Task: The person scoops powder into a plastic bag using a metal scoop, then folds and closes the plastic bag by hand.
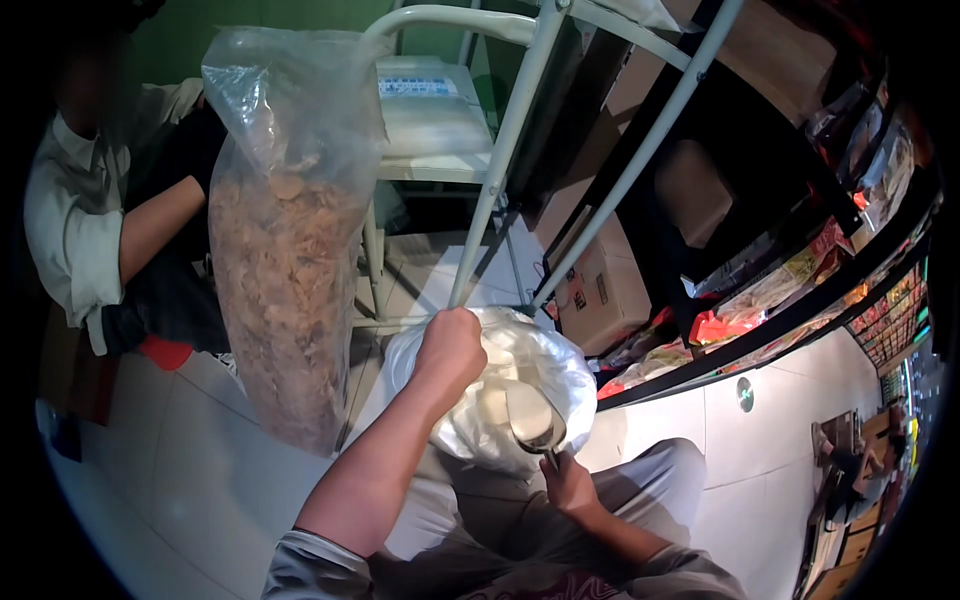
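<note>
Between my legs stands a white plastic bag [570, 370], its mouth open, with pale round pieces inside. My left hand [452, 348] is closed on the bag's far left rim. In my right hand [572, 484] is the handle of a metal scoop [552, 432], which lies over the near side of the bag's opening. A pale piece [528, 410] rests in the scoop. My fingers hide part of the handle.
A tall clear bag of brown flakes [290, 290] stands at left, beside a seated person [80, 230]. Ahead is a white metal frame chair [430, 165] holding a packet. Cardboard boxes [605, 285] and shelves with colourful packets [730, 325] are at right.
</note>
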Tool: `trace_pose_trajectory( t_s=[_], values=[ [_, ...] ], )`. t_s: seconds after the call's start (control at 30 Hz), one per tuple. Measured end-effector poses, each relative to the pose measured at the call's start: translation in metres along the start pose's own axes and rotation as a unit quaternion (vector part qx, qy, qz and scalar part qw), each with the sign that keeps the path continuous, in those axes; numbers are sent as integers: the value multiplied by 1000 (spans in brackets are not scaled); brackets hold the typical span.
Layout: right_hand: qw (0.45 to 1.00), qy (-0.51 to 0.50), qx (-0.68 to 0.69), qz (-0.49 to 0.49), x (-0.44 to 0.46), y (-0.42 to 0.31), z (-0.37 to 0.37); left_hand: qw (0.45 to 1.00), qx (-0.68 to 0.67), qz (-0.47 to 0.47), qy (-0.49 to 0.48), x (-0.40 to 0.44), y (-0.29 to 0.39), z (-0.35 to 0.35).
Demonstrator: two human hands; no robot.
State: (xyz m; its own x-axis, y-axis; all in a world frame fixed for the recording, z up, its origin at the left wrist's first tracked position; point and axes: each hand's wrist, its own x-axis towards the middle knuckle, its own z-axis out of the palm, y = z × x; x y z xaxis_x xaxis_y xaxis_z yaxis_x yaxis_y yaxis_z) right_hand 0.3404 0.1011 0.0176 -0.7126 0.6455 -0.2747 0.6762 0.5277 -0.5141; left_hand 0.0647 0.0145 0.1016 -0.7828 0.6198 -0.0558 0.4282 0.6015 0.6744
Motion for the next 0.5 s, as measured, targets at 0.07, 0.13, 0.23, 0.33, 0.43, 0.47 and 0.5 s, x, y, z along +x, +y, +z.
trace_pose_trajectory(
  t_s=[0.07, 0.13, 0.23, 0.33, 0.43, 0.47, 0.5],
  values=[
    [1000, 4, 27, 14, -16, -11, -10, 1000, -1, -3, -1, 0, 0, -3],
    [999, 13, 51, 10, -27, -17, -15, 1000, 9, -1, -5, -1, -2, -4],
    [997, 30, 70, 14, -38, -26, -23, 1000, 1, -3, -7, -4, -1, -9],
    [997, 46, 65, 23, -45, -34, -33, 1000, -4, -8, -10, -5, 1, -12],
    [996, 64, 55, 15, -47, -42, -46, 1000, 1, -4, -17, -5, 1, -14],
    [996, 68, 63, 8, -47, -44, -49, 1000, 1, -3, -17, -5, 0, -14],
    [995, 73, 72, 1, -46, -46, -53, 1000, 1, -5, -17, -5, 0, -14]
  ],
)
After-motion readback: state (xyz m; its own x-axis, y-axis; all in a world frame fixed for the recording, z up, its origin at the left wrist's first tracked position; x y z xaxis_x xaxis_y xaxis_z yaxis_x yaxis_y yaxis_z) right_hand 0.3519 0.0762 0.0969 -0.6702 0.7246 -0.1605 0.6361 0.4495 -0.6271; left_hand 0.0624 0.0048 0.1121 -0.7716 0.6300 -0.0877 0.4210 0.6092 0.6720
